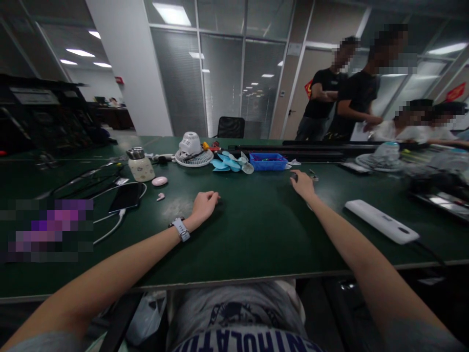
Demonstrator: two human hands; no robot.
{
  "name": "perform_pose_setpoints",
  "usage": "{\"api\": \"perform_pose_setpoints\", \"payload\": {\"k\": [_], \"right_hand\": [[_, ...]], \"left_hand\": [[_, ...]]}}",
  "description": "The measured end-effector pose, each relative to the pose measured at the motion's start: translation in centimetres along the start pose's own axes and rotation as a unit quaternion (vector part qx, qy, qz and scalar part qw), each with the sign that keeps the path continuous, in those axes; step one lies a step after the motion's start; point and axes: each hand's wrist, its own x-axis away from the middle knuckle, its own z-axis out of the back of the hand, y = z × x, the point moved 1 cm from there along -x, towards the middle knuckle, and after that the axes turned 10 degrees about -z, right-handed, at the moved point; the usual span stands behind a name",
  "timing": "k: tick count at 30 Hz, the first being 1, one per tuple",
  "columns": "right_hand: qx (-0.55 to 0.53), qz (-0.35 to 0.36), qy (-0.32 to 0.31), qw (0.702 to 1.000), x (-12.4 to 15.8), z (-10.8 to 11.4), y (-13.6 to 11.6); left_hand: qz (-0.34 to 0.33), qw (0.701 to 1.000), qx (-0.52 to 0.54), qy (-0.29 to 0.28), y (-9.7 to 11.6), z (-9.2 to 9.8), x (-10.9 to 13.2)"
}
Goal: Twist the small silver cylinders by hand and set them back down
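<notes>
My left hand point(205, 204) rests on the green table point(252, 234), its fingers curled together; what they hold, if anything, is hidden. Over at the right, my right hand point(302, 184) has its fingers on a small dark object point(294, 176) too small to name. Just beyond it lie small metal pieces point(313, 177). A blue basket point(268, 162) with small items stands to the left of my right hand, beside light blue fan blades point(226, 162). Behind my left hand is a white fan part point(191, 146) lying on its round grille.
A pink earphone point(160, 196), a pink case point(159, 181), a cream bottle point(141, 166) and a cabled phone point(126, 197) lie at the left. On the right is a white power strip point(381, 221). Long black bars point(293, 153) line the back; several people are beyond.
</notes>
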Motion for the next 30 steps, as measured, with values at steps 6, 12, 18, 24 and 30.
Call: {"api": "perform_pose_setpoints", "payload": {"k": [6,12,18,24,30], "right_hand": [[-0.111,0.126,-0.044,0.985,3.2,1.3,-5.4],[-0.314,0.240,-0.165,0.904,10.4,3.3,-14.5],[-0.391,0.274,-0.233,0.847,14.2,4.0,-17.1],[-0.385,0.259,-0.246,0.851,14.4,4.1,-17.0],[-0.380,0.250,-0.252,0.855,14.4,4.4,-17.1]], "left_hand": [[-0.012,1.000,-0.006,0.006,0.4,0.1,0.2],[-0.151,0.987,0.013,0.047,2.4,0.5,1.1],[-0.202,0.973,0.107,0.019,3.3,0.2,1.9],[-0.175,0.969,0.174,0.015,3.9,-0.1,1.6],[-0.117,0.976,0.156,0.093,1.8,0.3,0.3]]}}
